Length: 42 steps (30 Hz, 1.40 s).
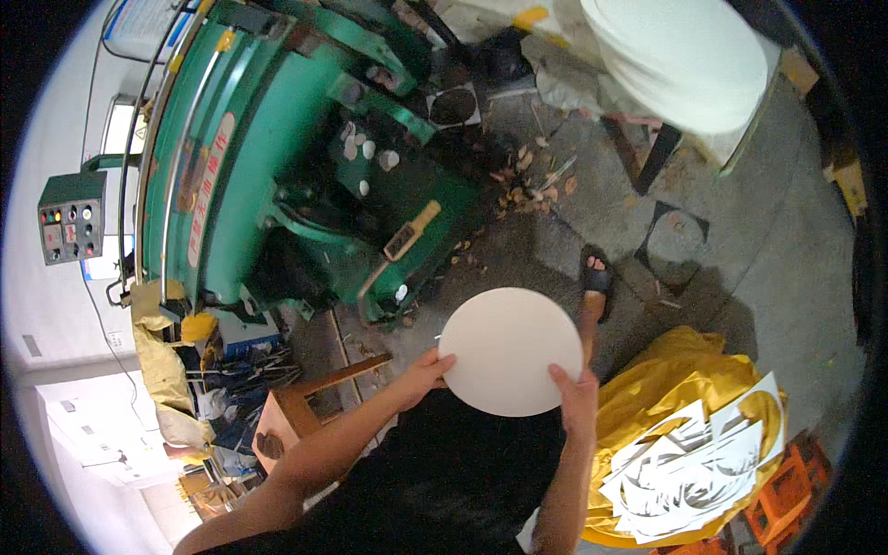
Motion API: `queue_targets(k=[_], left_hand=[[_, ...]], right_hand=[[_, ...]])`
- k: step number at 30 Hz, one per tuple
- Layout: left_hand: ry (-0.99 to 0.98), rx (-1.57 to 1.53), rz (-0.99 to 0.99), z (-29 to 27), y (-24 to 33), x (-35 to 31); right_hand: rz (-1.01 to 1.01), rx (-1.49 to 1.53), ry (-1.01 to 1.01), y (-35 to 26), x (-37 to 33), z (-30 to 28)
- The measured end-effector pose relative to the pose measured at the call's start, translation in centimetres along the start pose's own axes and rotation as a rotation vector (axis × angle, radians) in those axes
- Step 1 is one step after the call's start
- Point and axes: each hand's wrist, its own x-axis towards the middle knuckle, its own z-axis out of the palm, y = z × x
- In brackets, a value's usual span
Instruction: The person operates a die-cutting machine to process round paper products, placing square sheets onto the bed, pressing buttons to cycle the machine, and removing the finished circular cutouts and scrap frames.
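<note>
While we looked down, our left hand (427, 375) gripped the lower left edge of the white disc (509, 350) and our right hand (575, 393) clamped its lower right edge, thumb on top. The disc was held flat in front of our body, above the concrete floor (740, 277), clear of everything else. It looked round, cream-white, plain and clean-edged, possibly a thin stack, we could not tell. Judging progress: this piece seemed already cut out and lifted away from the green press machine (277, 166); a tall pile of similar white discs (684, 55) stood well apart at upper right, so stacking seemed left. Cut-out white scrap sheets (694, 472) lay on yellow cloth (666, 370) at right.
</note>
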Motion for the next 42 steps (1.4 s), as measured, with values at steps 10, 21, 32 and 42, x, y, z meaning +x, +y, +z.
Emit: queue_targets(k=[10,21,32,42], left_hand=[[-0.076,0.163,0.107,0.0,-9.3,1.1],[-0.113,-0.216,0.298,2.3,1.5,-6.4],[0.186,-0.418,0.242,-4.1,1.5,-6.2],[0.502,-1.633,0.133,-0.2,-29.3,-9.9]], right_hand=[[0.250,0.326,0.189,12.0,-9.0,1.5],[0.102,0.273,-0.137,-6.2,-7.8,-3.5],[-0.402,0.335,0.078,-47.1,15.3,-12.0],[-0.341,-0.057,0.149,-47.2,29.4,-18.8]])
